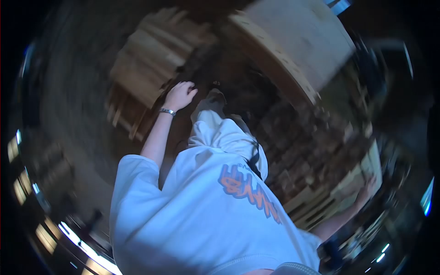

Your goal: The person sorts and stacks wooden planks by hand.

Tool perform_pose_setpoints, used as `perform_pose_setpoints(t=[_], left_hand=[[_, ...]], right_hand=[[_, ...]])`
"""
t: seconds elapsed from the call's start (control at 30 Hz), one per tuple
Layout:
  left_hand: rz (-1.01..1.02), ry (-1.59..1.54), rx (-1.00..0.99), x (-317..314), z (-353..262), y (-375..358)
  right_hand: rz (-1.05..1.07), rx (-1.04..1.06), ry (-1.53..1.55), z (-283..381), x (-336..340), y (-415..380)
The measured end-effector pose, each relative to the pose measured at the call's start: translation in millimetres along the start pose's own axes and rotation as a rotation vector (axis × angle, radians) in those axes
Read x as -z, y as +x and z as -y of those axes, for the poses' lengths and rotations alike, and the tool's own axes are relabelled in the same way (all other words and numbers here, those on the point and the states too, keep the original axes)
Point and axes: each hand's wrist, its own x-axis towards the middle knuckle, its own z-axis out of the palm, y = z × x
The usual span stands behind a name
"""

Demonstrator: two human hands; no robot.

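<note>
My left hand (182, 95) hangs in front of my body with a metal-banded bracelet or watch (168, 111) on the wrist. Its fingers are loosely bent, the thumb stands apart, and I see nothing held. Behind it, a stack of wooden boards (153, 57) lies to the left. Far out on the right, my right hand (368, 187) overlaps the end of some pale wooden boards (339, 192). Motion smears its fingers, so whether it grips a board or only passes over it cannot be made out.
A large pale wooden panel or stack (302, 41) with a thick edge stands ahead on the right. Many small wood blocks or offcuts (298, 142) are heaped on my right. Dark floor (233, 68) runs between the stacks. Lit windows (20, 188) show at far left.
</note>
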Motion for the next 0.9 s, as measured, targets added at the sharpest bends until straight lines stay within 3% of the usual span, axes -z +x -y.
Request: perform_pose_setpoints(t=[0.03, 0.1, 0.17, 0.23, 0.3, 0.33, 0.37, 0.4, 0.47, 0.53, 0.6, 0.67, 0.73, 0.77, 0.83, 0.9], left_hand=[[0.015, -0.017, 0.196, 8, 42, -32], [-0.114, -0.140, 0.568, 10, 119, -83], [-0.303, -0.386, 0.809, -17, 203, -126], [-0.377, -0.441, 0.906, -33, 244, -151], [-0.395, -0.512, 0.993, -47, 289, -160], [-0.424, -0.531, 1.032, -56, 309, -155], [-0.451, -0.561, 1.068, -68, 326, -148], [-0.479, -0.717, 1.098, -79, 349, -137], [-0.543, -0.859, 1.145, -95, 375, -109], [-0.643, -1.005, 1.157, -94, 411, -59], [-0.624, -1.032, 1.205, -96, 448, -27], [-0.642, -1.446, 0.900, -101, 474, -5], [-0.623, -1.497, 0.913, -112, 491, -1], [-0.621, -1.554, 0.878, -114, 497, -1], [-0.598, -1.567, 0.947, -107, 494, -4], [-0.602, -1.583, 1.014, -104, 489, -4]], right_hand=[[-0.146, -0.431, 0.458, 51, 51, 35], [-0.335, -0.511, 0.416, 157, 140, 90], [-0.529, -0.261, 0.622, 241, 181, 135], [-0.517, -0.019, 0.982, 350, 204, 171], [-0.318, 0.247, 1.248, 493, 220, 209], [-0.081, 0.184, 1.287, 563, 220, 222], [0.209, 0.308, 1.614, 623, 203, 239], [0.338, 0.245, 1.475, 678, 179, 265], [0.613, 0.264, 1.571, 786, 120, 322], [0.655, 0.330, 1.147, 887, 43, 383], [0.829, 0.283, 0.922, 976, -23, 437], [1.387, 0.144, 1.183, 1030, -89, 488], [1.721, 0.051, 1.299, 1055, -148, 537], [1.509, 0.031, 1.268, 1066, -84, 505], [1.580, 0.191, 1.281, 1072, -85, 509], [1.502, 0.080, 1.251, 1058, -89, 510]])
